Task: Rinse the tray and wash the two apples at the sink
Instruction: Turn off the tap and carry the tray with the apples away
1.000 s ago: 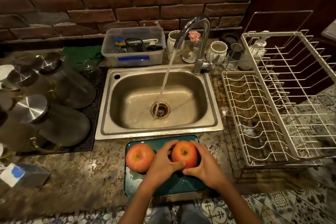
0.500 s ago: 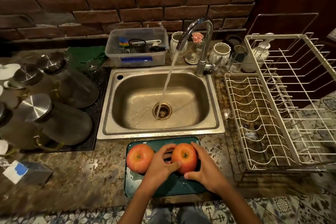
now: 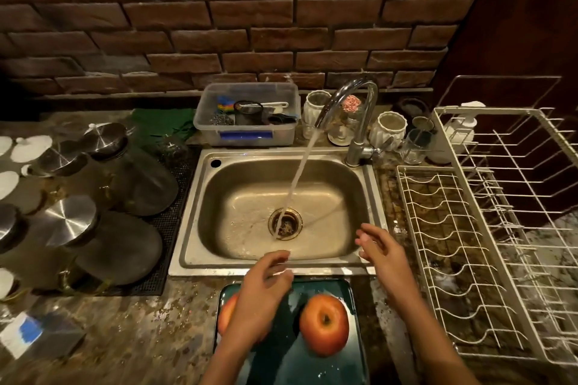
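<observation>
A dark green tray [image 3: 350, 287] lies on the counter just in front of the steel sink [image 3: 200, 244]. Two red-orange apples rest on it: the right apple [image 3: 325, 323] is in full view, the left apple [image 3: 225, 312] is mostly hidden behind my left hand [image 3: 261, 300]. That hand hovers above the tray's left half, fingers apart and empty, fingertips at the sink's front rim. My right hand [image 3: 380, 251] is raised over the sink's front right corner, fingers spread, holding nothing. Water streams from the chrome tap [image 3: 359, 122] into the drain.
A white wire dish rack [image 3: 488, 228] stands to the right of the sink. Glass jars with metal lids [image 3: 68, 222] lie on a black mat to the left. Behind the sink are a clear plastic tub [image 3: 247, 116], white ribbed cups and glasses. A brick wall backs the counter.
Both hands have let go of the right apple and lifted away toward the sink. The apple stays on the tray. The view has tilted up and closer.
</observation>
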Motion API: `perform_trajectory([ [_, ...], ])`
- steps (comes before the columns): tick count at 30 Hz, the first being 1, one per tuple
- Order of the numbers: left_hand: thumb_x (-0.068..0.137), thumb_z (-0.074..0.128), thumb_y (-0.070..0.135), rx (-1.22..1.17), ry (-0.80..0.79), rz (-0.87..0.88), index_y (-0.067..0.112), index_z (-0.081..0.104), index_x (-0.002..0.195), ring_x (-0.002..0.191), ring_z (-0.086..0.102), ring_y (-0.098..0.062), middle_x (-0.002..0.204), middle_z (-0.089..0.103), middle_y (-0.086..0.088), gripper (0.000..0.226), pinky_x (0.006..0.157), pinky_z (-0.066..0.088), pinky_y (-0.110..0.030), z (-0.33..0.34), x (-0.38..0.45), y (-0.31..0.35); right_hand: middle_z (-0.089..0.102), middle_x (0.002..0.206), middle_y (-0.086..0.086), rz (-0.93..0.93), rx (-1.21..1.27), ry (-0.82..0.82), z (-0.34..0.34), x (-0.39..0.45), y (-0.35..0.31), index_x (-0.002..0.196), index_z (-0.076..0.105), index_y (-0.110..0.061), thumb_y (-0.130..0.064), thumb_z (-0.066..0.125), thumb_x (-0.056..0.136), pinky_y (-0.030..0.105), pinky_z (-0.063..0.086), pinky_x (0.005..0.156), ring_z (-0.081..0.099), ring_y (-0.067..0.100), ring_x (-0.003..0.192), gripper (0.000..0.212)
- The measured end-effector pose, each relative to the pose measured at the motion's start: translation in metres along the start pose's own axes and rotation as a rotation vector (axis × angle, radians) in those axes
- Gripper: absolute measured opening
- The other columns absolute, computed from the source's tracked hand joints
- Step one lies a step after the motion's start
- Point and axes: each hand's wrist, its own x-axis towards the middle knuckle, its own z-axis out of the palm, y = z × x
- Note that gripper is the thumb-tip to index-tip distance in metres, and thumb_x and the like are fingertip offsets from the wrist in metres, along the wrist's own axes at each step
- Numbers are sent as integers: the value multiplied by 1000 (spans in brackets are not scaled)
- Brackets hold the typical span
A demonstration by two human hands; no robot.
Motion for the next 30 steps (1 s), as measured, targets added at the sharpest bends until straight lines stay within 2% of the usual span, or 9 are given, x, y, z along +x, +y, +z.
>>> perform_trajectory([
  [5,94,66,17,348,215,155,29,58,129,121,55,-12,130,59,8,38,104,43,-32,-59,33,-24,67,121,9,8,44,64,0,34,-7,115,61,-28,-21,58,98,37,55,90,66,21,109,18],
  [7,94,66,20,483,213,176,35,53,129,125,53,-16,131,58,5,40,105,40,-32,-83,46,-46,67,119,10,28,43,97,2,46,-9,117,60,-25,-22,58,98,41,55,93,66,23,107,19],
  [10,95,53,43,647,200,167,27,57,135,134,50,-22,140,57,-1,43,112,36,-33,-108,60,-81,67,118,10,58,32,149,4,60,-11,124,61,-17,-22,57,99,41,55,94,66,24,107,25],
  [13,92,39,56,875,185,134,27,57,140,143,40,-28,150,51,-4,59,117,34,-48,-124,70,-117,67,115,10,89,57,188,7,74,-15,121,61,-17,-19,56,100,40,53,91,64,24,104,21],
  [18,99,19,63,1094,91,127,28,60,138,140,42,-34,148,54,-11,66,114,27,-46,-124,68,-137,65,102,9,120,177,317,5,105,-20,123,58,-14,-14,55,100,25,51,66,61,15,80,23],
  [21,100,14,62,1141,76,123,28,57,141,141,43,-31,149,53,-11,68,115,26,-47,-123,67,-138,60,90,0,151,293,397,-3,132,-31,104,58,-22,-16,50,102,15,46,45,55,10,69,10],
  [24,100,14,62,1156,58,106,31,55,143,143,40,-29,152,50,-8,67,115,25,-46,-123,70,-140,52,80,-4,187,354,456,-12,163,-44,91,54,-27,-26,49,102,16,38,37,48,6,56,12],
  [27,100,15,63,1140,36,99,31,55,143,143,40,-28,152,50,-8,67,115,24,-45,-124,72,-144,55,80,-4,224,374,450,-16,187,-56,101,56,-25,-38,44,103,19,43,47,51,7,58,18],
  [30,99,17,62,1123,48,101,32,54,144,146,34,-24,155,47,-6,65,119,16,-40,-123,71,-147,65,112,4,293,451,384,-23,210,-58,130,51,-16,-49,35,104,33,52,87,64,18,99,45],
])
